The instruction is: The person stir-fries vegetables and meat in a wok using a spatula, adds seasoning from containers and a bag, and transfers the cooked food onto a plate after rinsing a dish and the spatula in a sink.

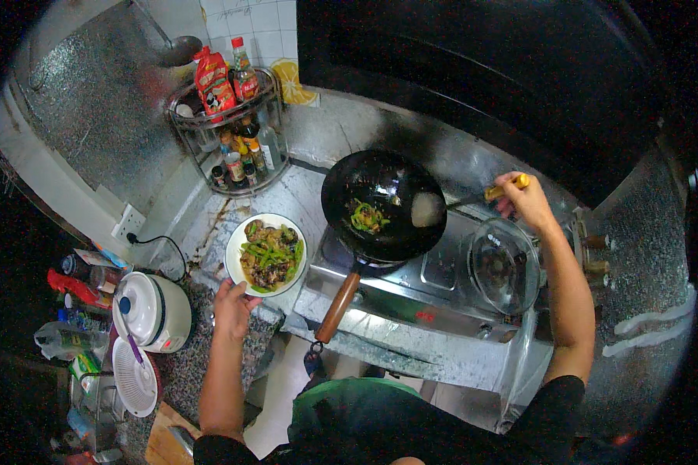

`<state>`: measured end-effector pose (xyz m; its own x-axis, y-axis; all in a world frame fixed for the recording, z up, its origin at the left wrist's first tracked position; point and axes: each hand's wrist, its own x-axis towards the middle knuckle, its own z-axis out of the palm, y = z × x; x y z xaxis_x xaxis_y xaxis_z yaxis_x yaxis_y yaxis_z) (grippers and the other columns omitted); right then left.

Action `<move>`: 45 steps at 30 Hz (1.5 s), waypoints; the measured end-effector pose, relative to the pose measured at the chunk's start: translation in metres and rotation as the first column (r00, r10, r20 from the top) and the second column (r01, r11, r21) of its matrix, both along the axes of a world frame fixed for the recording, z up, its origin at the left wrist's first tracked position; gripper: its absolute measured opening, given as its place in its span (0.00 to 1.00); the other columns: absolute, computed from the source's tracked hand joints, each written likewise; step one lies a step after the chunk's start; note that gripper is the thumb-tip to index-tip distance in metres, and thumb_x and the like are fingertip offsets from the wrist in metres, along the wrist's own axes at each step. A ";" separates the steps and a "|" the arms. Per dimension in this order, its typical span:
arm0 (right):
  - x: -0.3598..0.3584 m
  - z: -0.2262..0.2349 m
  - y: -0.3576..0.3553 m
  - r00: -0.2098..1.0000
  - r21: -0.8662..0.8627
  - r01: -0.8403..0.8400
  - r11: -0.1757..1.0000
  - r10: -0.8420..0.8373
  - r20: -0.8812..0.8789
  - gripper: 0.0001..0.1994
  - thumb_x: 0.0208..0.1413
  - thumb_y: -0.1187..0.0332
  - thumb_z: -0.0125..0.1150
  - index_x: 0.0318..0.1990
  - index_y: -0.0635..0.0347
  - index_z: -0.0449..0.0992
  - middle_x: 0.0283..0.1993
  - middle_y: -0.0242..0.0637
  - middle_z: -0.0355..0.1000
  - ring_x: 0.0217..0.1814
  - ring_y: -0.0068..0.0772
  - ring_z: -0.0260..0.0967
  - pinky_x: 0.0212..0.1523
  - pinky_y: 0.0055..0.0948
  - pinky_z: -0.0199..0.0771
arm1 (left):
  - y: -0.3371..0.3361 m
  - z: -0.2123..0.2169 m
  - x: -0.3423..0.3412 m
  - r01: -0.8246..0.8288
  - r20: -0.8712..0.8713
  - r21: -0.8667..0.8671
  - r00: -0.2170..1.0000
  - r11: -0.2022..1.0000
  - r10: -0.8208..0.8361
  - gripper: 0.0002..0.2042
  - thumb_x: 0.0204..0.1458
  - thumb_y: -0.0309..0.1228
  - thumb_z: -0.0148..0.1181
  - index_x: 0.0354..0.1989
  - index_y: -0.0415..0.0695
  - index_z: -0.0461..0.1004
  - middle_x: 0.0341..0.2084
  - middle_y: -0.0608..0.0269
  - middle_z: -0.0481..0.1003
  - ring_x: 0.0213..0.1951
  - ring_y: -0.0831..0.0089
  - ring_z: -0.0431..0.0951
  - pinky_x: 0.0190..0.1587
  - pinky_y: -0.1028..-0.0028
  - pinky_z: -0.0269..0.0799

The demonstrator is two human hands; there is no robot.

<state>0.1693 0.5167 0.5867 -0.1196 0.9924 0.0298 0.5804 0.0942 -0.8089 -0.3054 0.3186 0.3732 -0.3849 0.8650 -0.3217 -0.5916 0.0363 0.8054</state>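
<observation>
My left hand [234, 308] grips the near-left rim of a round white plate [229, 252], left of the stove. On the plate lies a cooked dish of green pepper strips and dark brown pieces [271, 254]. My right hand [527, 204] is closed round the yellow handle of a spatula [426, 210], whose broad pale blade is inside the black wok [380, 174] near its right side. A small heap of the same green and brown food [369, 218] sits in the wok. The wok's wooden handle [338, 307] points toward me, with neither hand on it.
A glass lid [504, 267] rests right of the wok on the steel stove [395, 302]. Back left stands a two-tier rack [229, 116] of sauce bottles and jars. A white rice cooker [167, 314], a white strainer basket [137, 380] and a cutting board [167, 438] are at left.
</observation>
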 end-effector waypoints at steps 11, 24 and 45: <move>0.018 -0.104 0.052 0.918 -0.360 -0.022 0.933 -0.124 -0.376 0.13 0.53 0.60 0.48 0.41 0.57 0.69 0.21 0.36 0.72 0.14 0.22 0.65 0.12 0.16 0.57 | 0.071 -0.034 -0.021 0.024 -0.069 -0.132 0.997 0.991 -0.033 0.17 0.48 0.25 0.50 0.47 0.41 0.58 0.39 0.55 0.69 0.36 0.63 0.73 0.36 0.66 0.73; 0.000 -0.143 0.056 0.766 -0.341 -0.024 0.940 -0.202 -0.610 0.12 0.54 0.59 0.50 0.39 0.56 0.69 0.18 0.33 0.68 0.13 0.20 0.62 0.12 0.14 0.58 | 0.116 -0.046 -0.034 0.083 -0.068 -0.128 0.993 0.988 -0.092 0.19 0.47 0.24 0.51 0.48 0.39 0.58 0.36 0.53 0.71 0.32 0.64 0.75 0.32 0.67 0.75; -0.020 -0.136 0.081 0.641 -0.259 -0.063 0.964 -0.159 -0.751 0.14 0.53 0.59 0.49 0.41 0.59 0.68 0.16 0.33 0.66 0.10 0.21 0.56 0.12 0.17 0.56 | 0.158 -0.046 -0.056 0.235 -0.113 -0.102 0.963 0.967 -0.246 0.17 0.46 0.24 0.51 0.46 0.38 0.60 0.33 0.55 0.71 0.29 0.66 0.75 0.28 0.68 0.76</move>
<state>0.1489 0.5976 0.4507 -0.1167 0.9820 -0.1488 -0.2527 -0.1743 -0.9517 -0.3610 0.4769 0.3276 -0.2103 0.9078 -0.3628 -0.4529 0.2384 0.8591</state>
